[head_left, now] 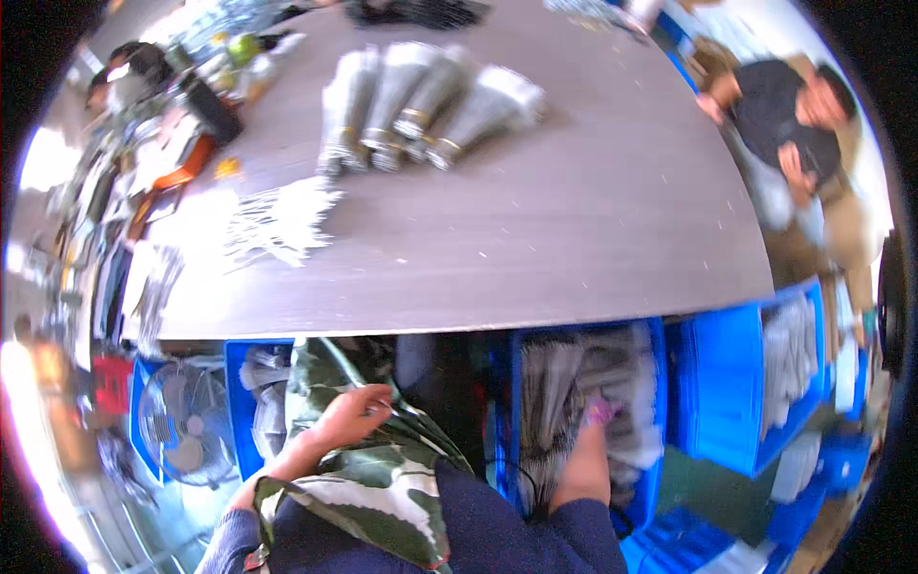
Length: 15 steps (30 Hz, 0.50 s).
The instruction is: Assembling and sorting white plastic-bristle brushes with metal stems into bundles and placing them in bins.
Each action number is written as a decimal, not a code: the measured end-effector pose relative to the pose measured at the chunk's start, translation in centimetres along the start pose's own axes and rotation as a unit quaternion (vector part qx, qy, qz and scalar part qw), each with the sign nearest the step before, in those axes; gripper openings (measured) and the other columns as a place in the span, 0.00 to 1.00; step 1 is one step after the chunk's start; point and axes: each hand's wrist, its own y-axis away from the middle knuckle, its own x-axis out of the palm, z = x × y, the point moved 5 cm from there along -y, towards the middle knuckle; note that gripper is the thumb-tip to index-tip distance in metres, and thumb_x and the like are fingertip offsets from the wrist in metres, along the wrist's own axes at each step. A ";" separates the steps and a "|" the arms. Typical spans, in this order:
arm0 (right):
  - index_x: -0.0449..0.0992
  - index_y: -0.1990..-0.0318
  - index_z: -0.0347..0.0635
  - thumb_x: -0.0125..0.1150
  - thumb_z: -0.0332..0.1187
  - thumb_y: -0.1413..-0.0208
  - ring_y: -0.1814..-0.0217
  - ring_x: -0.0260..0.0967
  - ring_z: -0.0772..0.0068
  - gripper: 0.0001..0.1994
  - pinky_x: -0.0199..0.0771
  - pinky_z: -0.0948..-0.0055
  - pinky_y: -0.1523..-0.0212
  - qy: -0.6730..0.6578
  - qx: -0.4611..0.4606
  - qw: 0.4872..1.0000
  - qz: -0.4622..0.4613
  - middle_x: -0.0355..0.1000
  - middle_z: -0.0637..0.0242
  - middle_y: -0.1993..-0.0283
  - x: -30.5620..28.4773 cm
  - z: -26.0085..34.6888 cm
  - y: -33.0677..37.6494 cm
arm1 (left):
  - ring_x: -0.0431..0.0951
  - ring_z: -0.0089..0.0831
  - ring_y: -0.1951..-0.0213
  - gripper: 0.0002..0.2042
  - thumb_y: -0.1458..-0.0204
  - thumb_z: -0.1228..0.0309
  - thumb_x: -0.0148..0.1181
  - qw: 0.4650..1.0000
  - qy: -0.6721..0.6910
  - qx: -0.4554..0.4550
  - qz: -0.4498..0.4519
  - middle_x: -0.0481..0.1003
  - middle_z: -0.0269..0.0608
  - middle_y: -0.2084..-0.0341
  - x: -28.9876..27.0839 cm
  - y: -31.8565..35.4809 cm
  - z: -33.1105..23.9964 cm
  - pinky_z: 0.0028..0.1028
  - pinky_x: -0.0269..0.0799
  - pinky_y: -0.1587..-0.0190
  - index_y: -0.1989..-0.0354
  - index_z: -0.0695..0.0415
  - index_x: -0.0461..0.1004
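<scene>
My left hand is over my lap, in front of the green-and-white camouflage apron. Its fingers are curled together, and whatever may be between them is too small to make out. My right hand reaches down into a blue bin below the table's front edge. Long grey bundles fill this bin, and the hand is among them. Motion smears its fingers, with pink-purple patches on them, so its grip is unclear.
On the table lie tied grey bundles and loose thin pale strips. A fan stands at lower left. Another blue bin with grey bundles is to the right. A person in dark clothes is beyond the table's right edge.
</scene>
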 end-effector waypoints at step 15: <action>0.68 0.55 0.45 0.46 0.43 0.43 0.74 0.63 0.70 0.14 0.64 0.71 0.74 -0.766 -0.140 0.627 0.032 0.70 0.66 0.61 -6.1 2.8 -0.5 | 0.72 0.44 0.54 0.20 0.51 0.61 0.52 0.990 -0.142 0.003 0.010 0.71 0.45 0.55 -2.1 2.3 0.9 0.39 0.68 0.52 0.49 0.54 0.67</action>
